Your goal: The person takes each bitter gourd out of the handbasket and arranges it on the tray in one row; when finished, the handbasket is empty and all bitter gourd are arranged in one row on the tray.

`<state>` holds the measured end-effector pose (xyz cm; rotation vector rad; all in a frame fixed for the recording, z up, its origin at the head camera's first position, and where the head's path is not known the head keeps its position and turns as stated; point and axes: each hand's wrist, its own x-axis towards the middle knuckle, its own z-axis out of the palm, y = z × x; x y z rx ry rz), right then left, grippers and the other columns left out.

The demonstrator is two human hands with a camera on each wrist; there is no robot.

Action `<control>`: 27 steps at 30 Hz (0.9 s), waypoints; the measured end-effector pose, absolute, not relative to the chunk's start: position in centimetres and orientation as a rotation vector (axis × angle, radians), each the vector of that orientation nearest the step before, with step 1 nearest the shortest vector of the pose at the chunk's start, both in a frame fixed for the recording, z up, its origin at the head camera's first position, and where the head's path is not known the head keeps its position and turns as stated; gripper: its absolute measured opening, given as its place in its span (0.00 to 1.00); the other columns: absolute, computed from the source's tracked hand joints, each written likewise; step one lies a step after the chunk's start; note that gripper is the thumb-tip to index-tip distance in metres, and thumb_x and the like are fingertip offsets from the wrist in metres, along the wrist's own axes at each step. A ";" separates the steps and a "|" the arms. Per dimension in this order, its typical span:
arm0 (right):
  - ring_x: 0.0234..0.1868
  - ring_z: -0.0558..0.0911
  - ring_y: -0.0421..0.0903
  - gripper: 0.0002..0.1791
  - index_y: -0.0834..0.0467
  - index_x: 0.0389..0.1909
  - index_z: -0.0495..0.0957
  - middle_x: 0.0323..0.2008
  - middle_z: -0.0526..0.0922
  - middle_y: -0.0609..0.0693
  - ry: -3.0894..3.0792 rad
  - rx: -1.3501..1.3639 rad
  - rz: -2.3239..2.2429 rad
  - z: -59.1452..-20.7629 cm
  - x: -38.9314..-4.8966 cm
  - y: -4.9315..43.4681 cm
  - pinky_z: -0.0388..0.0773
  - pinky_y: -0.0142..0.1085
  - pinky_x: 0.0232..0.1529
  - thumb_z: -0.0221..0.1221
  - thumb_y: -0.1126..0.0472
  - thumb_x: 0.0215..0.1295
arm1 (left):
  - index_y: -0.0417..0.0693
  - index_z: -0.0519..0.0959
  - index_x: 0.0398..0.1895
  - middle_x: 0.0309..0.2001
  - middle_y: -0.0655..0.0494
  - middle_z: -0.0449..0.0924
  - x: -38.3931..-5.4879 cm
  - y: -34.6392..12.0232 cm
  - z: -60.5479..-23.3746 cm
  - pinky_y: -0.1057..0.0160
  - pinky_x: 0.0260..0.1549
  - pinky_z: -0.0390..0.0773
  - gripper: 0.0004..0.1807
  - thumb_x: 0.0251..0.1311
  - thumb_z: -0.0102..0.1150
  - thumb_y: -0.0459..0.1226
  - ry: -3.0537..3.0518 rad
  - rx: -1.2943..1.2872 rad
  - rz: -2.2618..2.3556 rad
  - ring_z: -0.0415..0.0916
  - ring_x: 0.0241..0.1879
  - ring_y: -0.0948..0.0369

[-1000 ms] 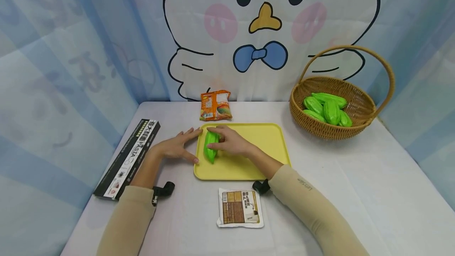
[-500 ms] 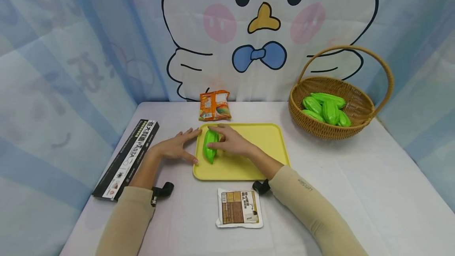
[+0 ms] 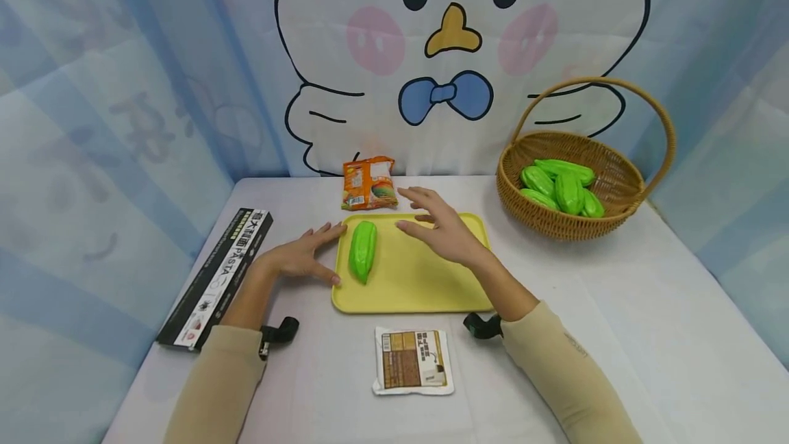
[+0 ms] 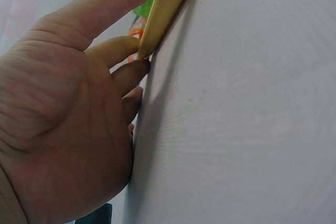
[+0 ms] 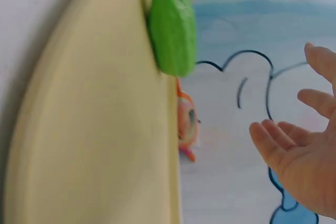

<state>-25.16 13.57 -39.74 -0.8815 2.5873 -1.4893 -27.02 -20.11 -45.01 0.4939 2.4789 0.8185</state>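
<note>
A bright green toy bitter melon (image 3: pixel 363 252), ridged and pointed at its near end, lies lengthwise on the left part of a yellow tray (image 3: pixel 425 286). My left hand (image 3: pixel 298 257) rests at the tray's left edge, fingers spread, thumb and fingertips at the rim; the left wrist view shows the thumb (image 4: pixel 105 6) against the tray's side. My right hand (image 3: pixel 446 231) hovers over the tray's right half with nothing in it, fingers extended and apart from the melon. In the right wrist view, the melon (image 5: pixel 172 30) sits on the tray, away from that hand (image 5: pixel 310 150).
At the back right stands a wicker basket (image 3: pixel 548 225) with a tall handle, holding several more green melons (image 3: pixel 568 192). An orange snack packet (image 3: pixel 368 183) lies behind the tray, a white-and-brown packet (image 3: pixel 413 362) in front. A black pasta box (image 3: pixel 216 279) lies at the left.
My right hand has let go of the melon and moved up and to the right. The melon stays on the tray's left side; my left hand keeps its place at the rim.
</note>
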 end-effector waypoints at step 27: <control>0.71 0.67 0.63 0.33 0.57 0.77 0.66 0.78 0.59 0.61 3.022 -0.599 -1.695 -35.7 -26.3 22.5 0.68 0.61 0.68 0.62 0.65 0.73 | 0.68 0.46 0.86 0.86 0.48 0.32 -27.4 -20.5 -45.4 0.23 0.74 0.33 0.68 0.45 0.80 0.61 2.477 0.495 0.821 0.25 0.82 0.33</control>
